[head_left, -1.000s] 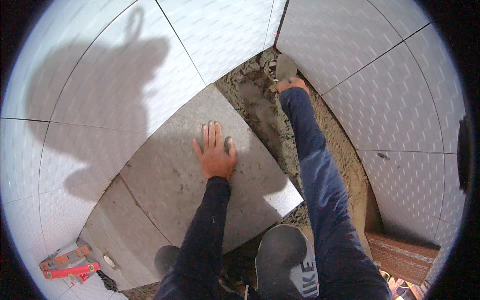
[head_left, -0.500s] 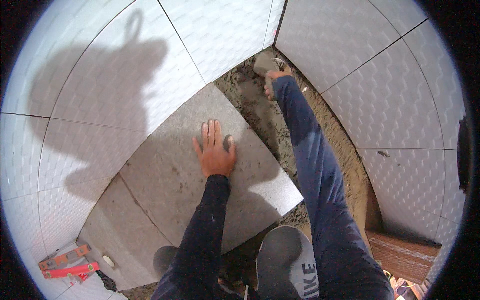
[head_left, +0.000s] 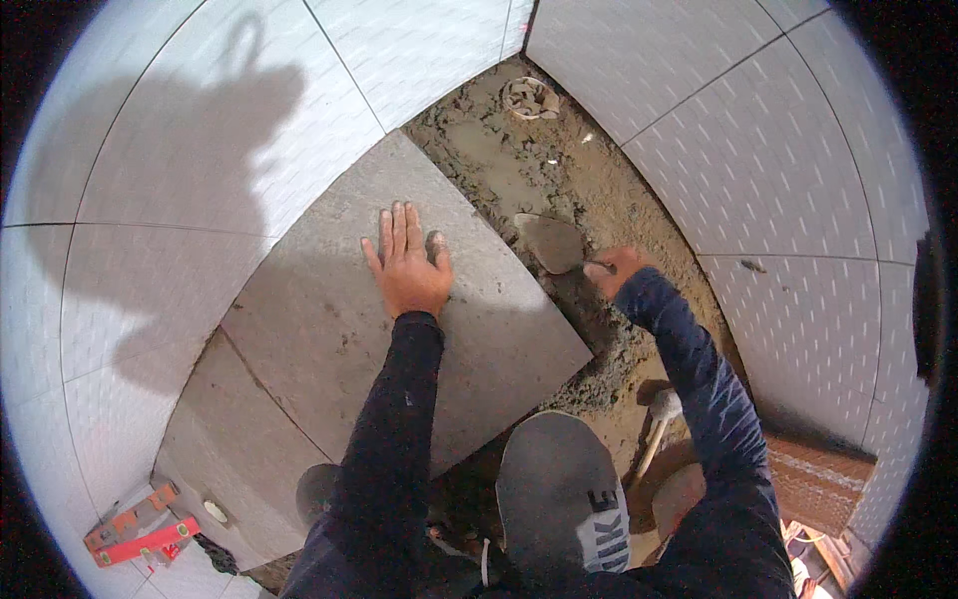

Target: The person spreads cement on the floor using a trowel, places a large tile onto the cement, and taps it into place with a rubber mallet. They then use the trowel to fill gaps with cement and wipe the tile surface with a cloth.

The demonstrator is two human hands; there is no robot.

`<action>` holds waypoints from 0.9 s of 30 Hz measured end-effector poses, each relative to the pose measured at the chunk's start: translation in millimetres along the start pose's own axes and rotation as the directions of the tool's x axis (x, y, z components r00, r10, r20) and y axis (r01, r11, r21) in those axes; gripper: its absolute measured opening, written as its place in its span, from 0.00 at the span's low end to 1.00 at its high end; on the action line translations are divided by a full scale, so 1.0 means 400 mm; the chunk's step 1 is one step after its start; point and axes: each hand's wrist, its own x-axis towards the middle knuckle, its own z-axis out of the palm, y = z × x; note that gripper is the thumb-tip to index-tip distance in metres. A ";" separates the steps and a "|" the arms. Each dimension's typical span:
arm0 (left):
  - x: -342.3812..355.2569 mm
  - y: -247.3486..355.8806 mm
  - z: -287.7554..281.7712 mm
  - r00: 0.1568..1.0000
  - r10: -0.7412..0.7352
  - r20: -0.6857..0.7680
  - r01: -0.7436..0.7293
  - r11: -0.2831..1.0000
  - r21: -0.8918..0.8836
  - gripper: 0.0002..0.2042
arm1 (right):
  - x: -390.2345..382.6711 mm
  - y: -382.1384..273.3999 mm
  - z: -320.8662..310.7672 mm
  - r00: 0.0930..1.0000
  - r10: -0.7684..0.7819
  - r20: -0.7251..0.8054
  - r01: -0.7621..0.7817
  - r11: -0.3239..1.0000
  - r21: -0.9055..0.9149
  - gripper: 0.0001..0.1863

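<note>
My left hand lies flat with fingers stretched out on a large grey floor tile. My right hand is closed round the handle of a trowel. The trowel's blade points left, over the wet mortar just beside the tile's right edge. Whether the blade touches the mortar, I cannot tell. A round pipe opening with crumpled material in it sits in the mortar near the far corner.
White patterned wall tiles rise on both sides and meet at the far corner. A mallet lies beneath my right forearm. Red and orange levels rest at the lower left. A brown ridged block stands at the lower right.
My right hand has come back from the far corner toward me with the trowel, uncovering the pipe opening. My left hand stays on the tile. The view has shifted slightly.
</note>
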 end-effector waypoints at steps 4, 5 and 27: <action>-0.003 0.000 0.003 1.000 -0.015 0.011 0.014 0.999 0.046 0.28 | -0.061 0.023 -0.024 0.967 -0.026 -0.253 -0.024 0.980 -0.196 0.21; -0.004 0.001 0.004 1.000 -0.019 0.022 0.018 0.999 0.036 0.28 | -0.070 0.033 -0.017 0.970 -0.028 -0.240 -0.020 0.981 -0.194 0.21; -0.007 0.003 0.018 0.998 -0.028 0.060 0.022 0.995 0.094 0.28 | -0.293 0.156 -0.020 0.993 0.097 -0.067 -0.107 0.982 -0.157 0.19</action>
